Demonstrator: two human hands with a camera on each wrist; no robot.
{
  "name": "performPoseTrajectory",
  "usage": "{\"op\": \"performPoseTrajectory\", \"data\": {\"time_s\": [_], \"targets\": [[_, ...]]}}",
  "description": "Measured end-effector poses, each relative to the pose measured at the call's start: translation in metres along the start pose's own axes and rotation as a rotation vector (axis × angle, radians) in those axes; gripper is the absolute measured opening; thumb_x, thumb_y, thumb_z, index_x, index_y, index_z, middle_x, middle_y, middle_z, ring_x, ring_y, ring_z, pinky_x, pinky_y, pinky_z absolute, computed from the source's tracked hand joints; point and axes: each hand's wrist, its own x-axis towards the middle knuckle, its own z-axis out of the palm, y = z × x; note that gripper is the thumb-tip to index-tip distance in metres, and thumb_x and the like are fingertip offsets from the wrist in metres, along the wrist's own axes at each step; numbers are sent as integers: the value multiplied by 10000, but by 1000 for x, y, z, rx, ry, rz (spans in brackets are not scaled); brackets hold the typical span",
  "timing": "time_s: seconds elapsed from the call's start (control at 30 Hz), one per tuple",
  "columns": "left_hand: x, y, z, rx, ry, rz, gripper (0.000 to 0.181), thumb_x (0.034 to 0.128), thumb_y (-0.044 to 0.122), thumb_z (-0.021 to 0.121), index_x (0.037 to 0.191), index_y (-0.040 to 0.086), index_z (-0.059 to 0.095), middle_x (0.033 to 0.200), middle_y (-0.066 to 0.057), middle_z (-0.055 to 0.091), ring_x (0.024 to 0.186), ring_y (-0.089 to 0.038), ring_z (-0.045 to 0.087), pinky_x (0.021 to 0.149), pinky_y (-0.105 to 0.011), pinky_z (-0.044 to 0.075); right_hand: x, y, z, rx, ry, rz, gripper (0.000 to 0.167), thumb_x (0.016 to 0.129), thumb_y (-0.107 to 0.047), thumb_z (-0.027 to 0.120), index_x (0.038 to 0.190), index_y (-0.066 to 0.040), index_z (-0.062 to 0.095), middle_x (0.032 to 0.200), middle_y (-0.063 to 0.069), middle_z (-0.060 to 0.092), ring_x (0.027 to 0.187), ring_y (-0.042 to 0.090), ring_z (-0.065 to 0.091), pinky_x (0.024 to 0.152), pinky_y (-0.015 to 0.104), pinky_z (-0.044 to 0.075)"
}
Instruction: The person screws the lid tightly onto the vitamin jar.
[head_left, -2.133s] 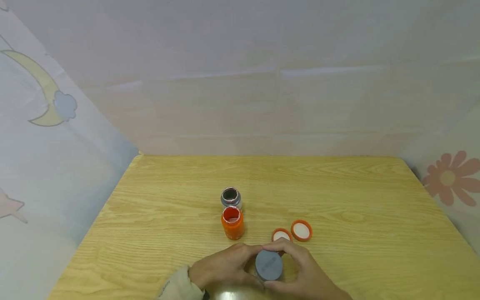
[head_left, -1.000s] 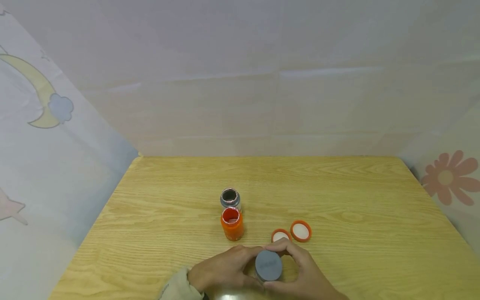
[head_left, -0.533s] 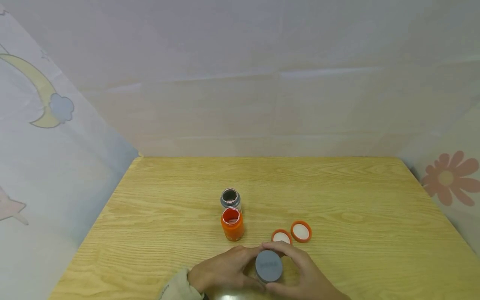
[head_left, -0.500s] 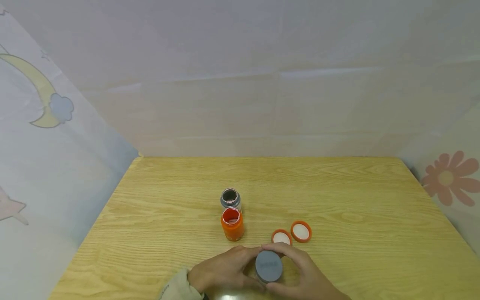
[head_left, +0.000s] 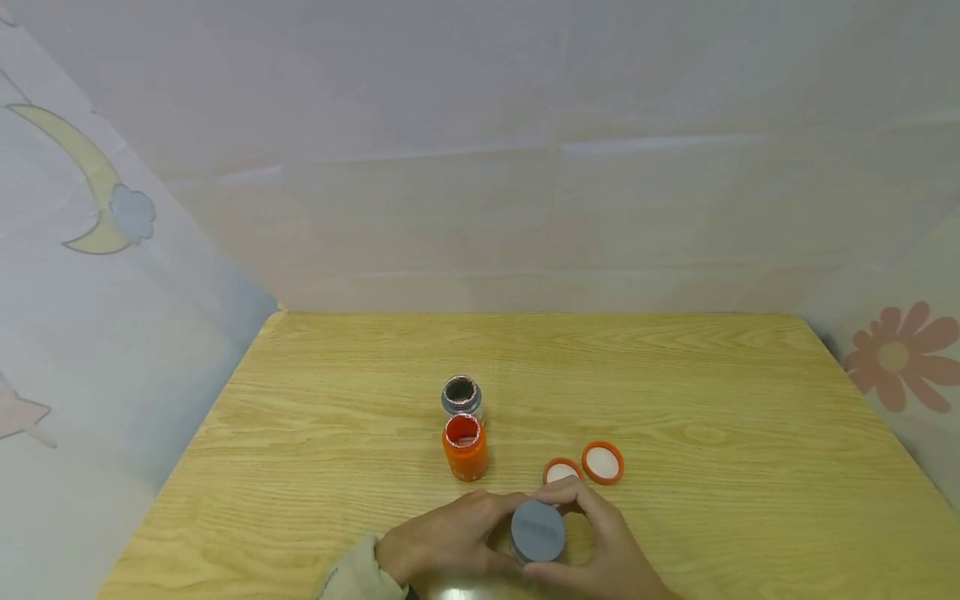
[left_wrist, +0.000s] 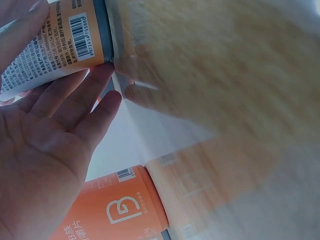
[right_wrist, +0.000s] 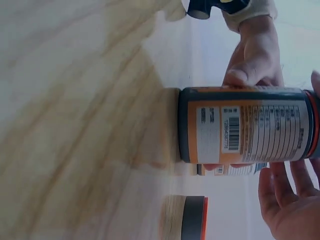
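A bottle with a grey lid (head_left: 537,531) stands upright near the table's front edge; its orange and white label (right_wrist: 230,130) shows in the right wrist view. My left hand (head_left: 450,537) grips the bottle's body (left_wrist: 60,50) from the left, fingers curved round it. From the right, my right hand (head_left: 603,546) holds the lid's rim between thumb and index finger. In the right wrist view this hand (right_wrist: 295,205) is around the lid end. An orange bottle (head_left: 467,458) and a grey-necked bottle (head_left: 461,402) stand uncapped behind my left hand.
Two orange-rimmed lids lie with their white insides up: one (head_left: 603,462) fully visible, the other (head_left: 560,472) partly covered by my right fingers. The wooden table (head_left: 712,400) meets a pale sheet (head_left: 420,225) at the back.
My right thumb and index finger have shifted slightly along the lid's rim. The left hand, the bottles and the two loose lids show no clear movement.
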Motion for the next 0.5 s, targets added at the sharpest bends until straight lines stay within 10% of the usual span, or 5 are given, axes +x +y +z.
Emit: {"op": "performPoseTrajectory", "data": {"time_s": [0.5], "targets": [[1,-3,-1,-5,0,40,588,889,296,752,1414,272,488,1218,210,627,1014,101,544,947,-147,473,-1,2,-8,-46,-103,-65,654,771,-89,843,1352,-58,544,1232,2,656,1041,86,576,932,195,464]]}}
